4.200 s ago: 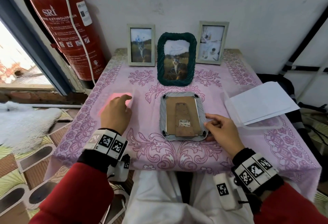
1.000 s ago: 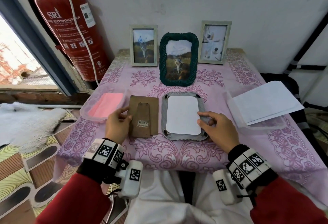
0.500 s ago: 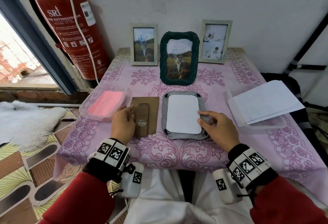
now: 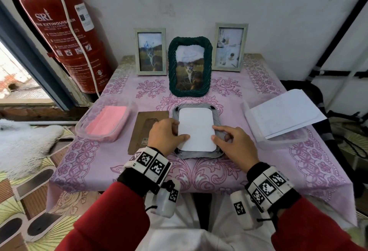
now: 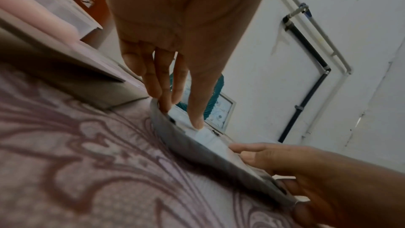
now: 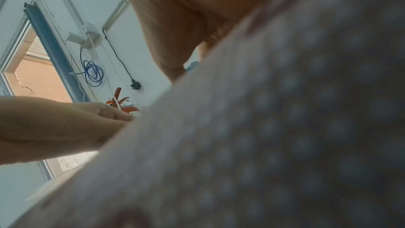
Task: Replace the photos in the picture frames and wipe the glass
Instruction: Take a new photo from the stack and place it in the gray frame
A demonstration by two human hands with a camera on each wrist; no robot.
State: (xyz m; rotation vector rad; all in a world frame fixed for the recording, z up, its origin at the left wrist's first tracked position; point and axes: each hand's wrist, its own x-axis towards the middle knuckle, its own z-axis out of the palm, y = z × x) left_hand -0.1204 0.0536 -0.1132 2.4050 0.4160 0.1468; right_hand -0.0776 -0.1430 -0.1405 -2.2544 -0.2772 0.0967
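A grey picture frame (image 4: 199, 154) lies face down in the middle of the table, with the white back of a photo (image 4: 196, 129) showing in it. Its brown backing board (image 4: 139, 129) lies just to its left. My left hand (image 4: 179, 131) is at the photo's left edge, thumb on the paper; in the left wrist view its straight fingers (image 5: 164, 96) reach down to the frame's rim (image 5: 197, 146). My right hand (image 4: 216, 132) grips the frame's right rim, index fingertip at the photo's edge. The right wrist view shows mostly blurred tablecloth (image 6: 285, 127).
A clear tub with a pink cloth (image 4: 107, 121) sits at the left. Another tub with white sheets (image 4: 282, 111) is at the right. A dark green frame (image 4: 190, 67) and two pale frames (image 4: 150, 51) (image 4: 229, 46) stand at the back. A red fire extinguisher (image 4: 59, 32) hangs left.
The backing board has come off the frame and lies to its left. My left hand has let go of it and moved right onto the photo's left edge. The right hand stays put.
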